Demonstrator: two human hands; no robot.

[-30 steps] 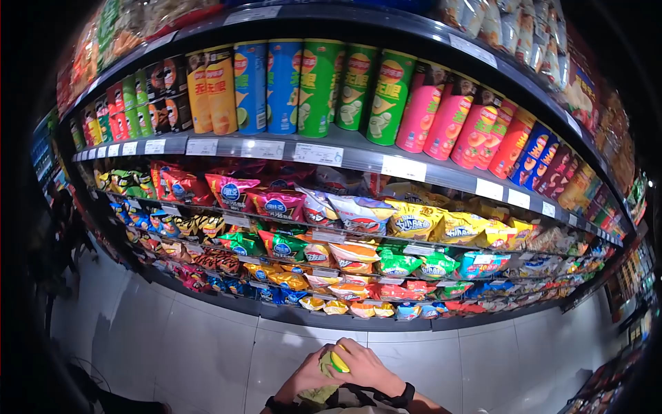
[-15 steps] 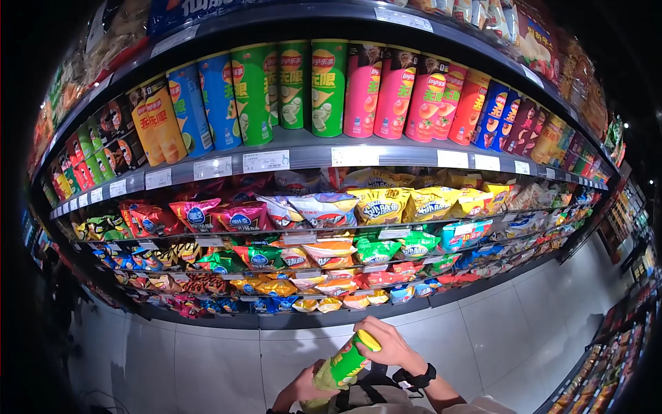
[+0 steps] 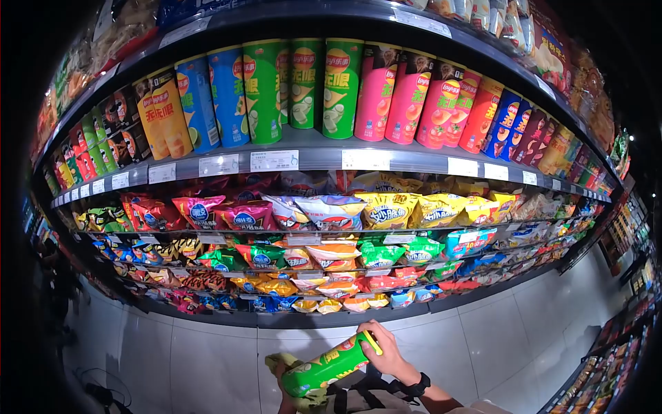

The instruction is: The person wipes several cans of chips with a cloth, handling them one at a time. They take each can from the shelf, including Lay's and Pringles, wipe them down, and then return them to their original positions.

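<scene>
A green chip can [image 3: 327, 369] with a yellow end lies tilted low in front of me. My right hand [image 3: 386, 355] is closed round its upper end, fingers over the yellow rim. At the lower left end is my left hand [image 3: 283, 390], largely hidden behind the can. A crumpled pale yellow-green cloth [image 3: 281, 361] is bunched in it, against the can, and more of it shows below the can. Similar green cans [image 3: 341, 90] stand upright on the shelf ahead, beside pink cans [image 3: 378, 96] and blue cans [image 3: 227, 96].
The shelf edge [image 3: 407, 160] carries price labels. Below it hang rows of chip bags [image 3: 331, 212]. Pale floor tiles [image 3: 427, 345] lie between me and the rack. Another stocked rack [image 3: 607, 366] stands at the right.
The can has turned flatter, showing more of its side, and its lower end has swung left. The cloth now spreads out left of the can. The view has shifted slightly.
</scene>
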